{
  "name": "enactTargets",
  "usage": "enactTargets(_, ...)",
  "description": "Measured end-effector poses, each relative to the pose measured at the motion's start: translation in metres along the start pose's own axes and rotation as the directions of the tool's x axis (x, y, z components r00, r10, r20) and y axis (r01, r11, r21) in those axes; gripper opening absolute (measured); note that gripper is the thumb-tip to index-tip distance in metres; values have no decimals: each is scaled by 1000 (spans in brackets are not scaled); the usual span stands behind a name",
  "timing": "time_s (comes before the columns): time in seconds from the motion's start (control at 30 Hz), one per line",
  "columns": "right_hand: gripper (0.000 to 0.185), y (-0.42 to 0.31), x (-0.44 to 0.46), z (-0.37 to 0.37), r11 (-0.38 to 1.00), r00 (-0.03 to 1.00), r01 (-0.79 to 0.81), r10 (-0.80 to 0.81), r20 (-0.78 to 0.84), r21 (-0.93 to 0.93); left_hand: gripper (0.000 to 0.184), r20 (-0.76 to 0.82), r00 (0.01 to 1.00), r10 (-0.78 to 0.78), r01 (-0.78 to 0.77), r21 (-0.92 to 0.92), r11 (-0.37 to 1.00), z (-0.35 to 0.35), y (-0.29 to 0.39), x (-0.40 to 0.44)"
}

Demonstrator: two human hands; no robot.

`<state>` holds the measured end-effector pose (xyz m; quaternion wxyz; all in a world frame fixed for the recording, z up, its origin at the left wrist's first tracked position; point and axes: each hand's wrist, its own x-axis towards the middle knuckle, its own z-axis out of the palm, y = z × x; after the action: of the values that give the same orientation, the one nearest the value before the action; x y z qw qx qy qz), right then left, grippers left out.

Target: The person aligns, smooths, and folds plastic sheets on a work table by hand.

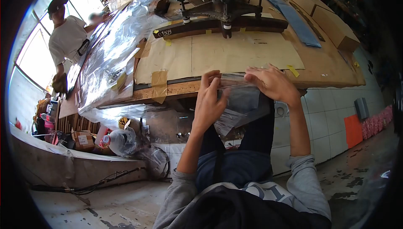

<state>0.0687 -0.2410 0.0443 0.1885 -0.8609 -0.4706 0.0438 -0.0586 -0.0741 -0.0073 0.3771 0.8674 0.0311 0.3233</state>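
A clear plastic sheet or bag (243, 99) hangs at the table's front edge, between my hands and over my legs. At its left side is my left hand (212, 99), with its fingers bent and some plastic against them; its exact hold cannot be made out. My right hand (273, 82) lies over the upper right part of the plastic, fingers stretched toward the left. Beyond both hands, a pale paper or board sheet (218, 54) covers the table, with brown tape (159, 85) at its front left edge.
A dark metal clamp frame (226, 15) stands over a curved bar (201, 27). Plastic sheeting (113, 48) covers the table's left side. Another person (69, 38) stands at far left. Blue strips (294, 19) and cardboard boxes (333, 27) lie at right.
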Motion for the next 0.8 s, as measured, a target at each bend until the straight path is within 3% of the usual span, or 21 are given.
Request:
enactTargets(0.03, 80, 2, 0, 5, 999, 997, 37, -39, -66, -23, 32, -19, 999, 32, -32, -29, 999, 0, 3, -1)
enactTargets(0.13, 85, 2, 12, -6, 998, 993, -59, 58, 102, 2, 33, 86, 969, -231, 240, -122, 963, -5, 18, 2)
enactTargets(0.23, 88, 7, 29, 8, 995, 996, -54, 59, 64, -88, 32, -91, 986, -141, 124, -173, 977, 10, 9, 7)
enactTargets(0.33, 88, 12, 48, 22, 990, 997, -75, 76, 3, -120, 30, -196, 975, -106, 126, 94, 988, 19, 7, 17)
enactTargets(0.53, 81, 24, 85, 30, 990, 990, -137, 136, -24, -36, 32, -145, 969, -199, 236, 313, 920, 18, -2, 49)
enactTargets(0.63, 77, 30, 104, 32, 988, 988, -151, 149, -36, -42, 32, -230, 973, -17, 141, 535, 833, 30, -23, 58)
enactTargets(0.73, 75, 31, 110, 35, 984, 986, -160, 156, -55, -84, 34, -414, 908, 63, 104, 369, 924, 38, -27, 58)
enactTargets(0.8, 74, 36, 112, 43, 987, 984, -136, 124, -128, -85, 37, -219, 975, 23, 62, 372, 926, 33, -27, 57)
